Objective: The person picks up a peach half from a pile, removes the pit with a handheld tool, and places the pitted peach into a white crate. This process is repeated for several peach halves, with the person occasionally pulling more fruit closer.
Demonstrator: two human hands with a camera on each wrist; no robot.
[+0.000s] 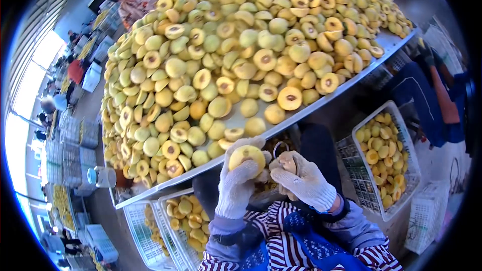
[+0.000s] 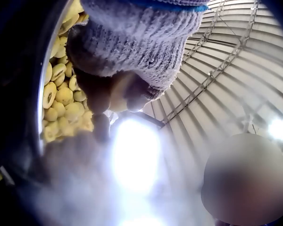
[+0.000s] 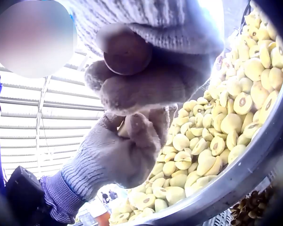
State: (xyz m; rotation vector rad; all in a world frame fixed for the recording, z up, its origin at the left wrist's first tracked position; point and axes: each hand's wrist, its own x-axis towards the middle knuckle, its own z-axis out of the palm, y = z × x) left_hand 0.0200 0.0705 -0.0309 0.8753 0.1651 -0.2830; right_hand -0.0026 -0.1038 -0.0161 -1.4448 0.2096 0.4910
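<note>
At six o'clock, before the bench [image 1: 390, 43], the right hand [image 1: 309, 180] grips a tool handle [image 3: 127, 56], its metal ring [image 1: 281, 142] pointing towards eleven, apparently to leave it clear. Close by, at that hand's ten o'clock, the left hand [image 1: 236, 183] clasps a yellow fruit [image 1: 247, 156], likely steadying it. Beyond, towards twelve, halved fruits [image 1: 226, 70] lie heaped, seemingly for easy reach.

A fruit-processing workshop: halved fruit [image 1: 264, 60] heaped at twelve o'clock, stacked crates [image 1: 64, 138] at nine (workers [image 1: 77, 72] at ten).
</note>
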